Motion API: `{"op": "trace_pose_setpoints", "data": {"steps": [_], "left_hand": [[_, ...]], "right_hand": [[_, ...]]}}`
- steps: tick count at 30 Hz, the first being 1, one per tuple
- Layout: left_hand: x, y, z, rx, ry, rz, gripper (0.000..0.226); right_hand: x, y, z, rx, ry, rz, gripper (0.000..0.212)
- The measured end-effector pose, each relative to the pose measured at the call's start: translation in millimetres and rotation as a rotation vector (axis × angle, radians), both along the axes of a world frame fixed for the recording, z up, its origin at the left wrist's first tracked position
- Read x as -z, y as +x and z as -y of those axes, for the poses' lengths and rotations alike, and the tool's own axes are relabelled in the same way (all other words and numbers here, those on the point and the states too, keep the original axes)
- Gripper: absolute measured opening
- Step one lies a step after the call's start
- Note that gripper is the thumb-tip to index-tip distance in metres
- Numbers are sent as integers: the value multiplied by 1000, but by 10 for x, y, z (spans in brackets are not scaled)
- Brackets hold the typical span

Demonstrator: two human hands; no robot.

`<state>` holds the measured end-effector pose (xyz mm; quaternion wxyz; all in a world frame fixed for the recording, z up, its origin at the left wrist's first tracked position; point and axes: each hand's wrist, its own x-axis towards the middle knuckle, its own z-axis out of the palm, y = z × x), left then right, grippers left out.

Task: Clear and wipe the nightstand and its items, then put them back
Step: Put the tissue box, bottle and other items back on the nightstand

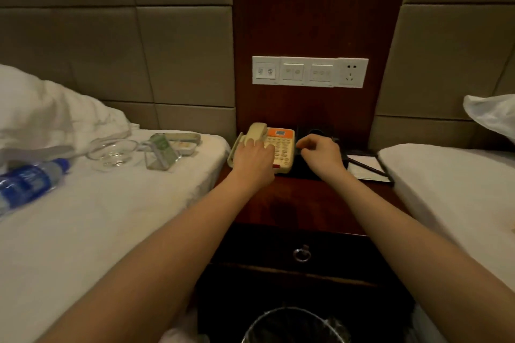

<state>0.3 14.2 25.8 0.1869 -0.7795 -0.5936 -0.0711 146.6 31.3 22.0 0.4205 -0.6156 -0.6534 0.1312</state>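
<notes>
The nightstand (301, 203), a dark wooden worktop, stands between two beds. At its back left sits a cream and orange telephone (282, 145) with the handset (257, 131) in its cradle. The left hand (255, 160) rests on top of it, fingers laid loosely across the handset and keypad, not clenched. Just right of the telephone is a dark holder (315, 131), too dim to make out. The right hand (322, 154) hovers over it, knuckles up and fingers curled under; I cannot tell whether they grasp anything. Further right, against the right bed (459, 189), a black pad frame (386, 167) holds a white notepad (362, 172) with a dark pen (367, 166) lying across it.

On the left bed (97, 217) lie a blue-labelled water bottle (28, 181) on its side, a clear glass ashtray (114, 153), an acrylic card stand (161, 152) with a green card, and behind it a remote control (181, 137). A rumpled white pillow (41, 111) lies beyond them.

On the wood panel above the nightstand are a white switch panel (295, 72) and a socket (352, 72). Below the worktop is a drawer with a ring pull (301, 255), and in front of it a lined waste bin (289, 326).
</notes>
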Motion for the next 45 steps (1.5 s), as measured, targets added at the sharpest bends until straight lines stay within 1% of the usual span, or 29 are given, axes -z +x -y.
{"op": "trace_pose_setpoints", "data": {"steps": [2, 11, 16, 19, 25, 29, 31, 34, 36, 38, 40, 42, 45], "left_hand": [[-49, -276, 55, -62, 1, 17, 40], [-166, -1497, 316, -337, 40, 71, 36], [-147, -2027, 467, -461, -29, 106, 45], [-142, -2337, 564, -545, -68, 117, 49], [15, -3052, 793, -753, -115, 199, 55], [117, -3445, 927, -828, -105, 183, 62], [149, -3581, 949, -856, -126, 220, 64], [185, -3703, 967, -927, -169, 334, 74], [180, -3738, 990, -988, -147, 456, 74], [134, -3752, 1031, -1010, -135, 540, 73], [104, -3788, 1054, -983, -132, 661, 70], [69, -3808, 1097, -942, -172, 799, 69], [32, -3754, 1156, -832, -240, 1009, 60]], "right_hand": [[-18, -326, -5, -55, -10, 10, 21], [-17, -1540, 82, -268, -47, 52, 27], [4, -2083, 132, -343, -81, 60, 27], [22, -2422, 182, -405, -111, 23, 24], [81, -3094, 328, -532, -235, -113, 27], [122, -3457, 420, -595, -409, -142, 31], [168, -3607, 459, -613, -505, -191, 32], [246, -3767, 515, -637, -601, -254, 28], [288, -3818, 538, -656, -623, -282, 28], [292, -3827, 555, -672, -635, -333, 28], [273, -3804, 558, -667, -656, -381, 28], [243, -3769, 560, -641, -667, -423, 28], [205, -3709, 573, -622, -707, -520, 39]]}}
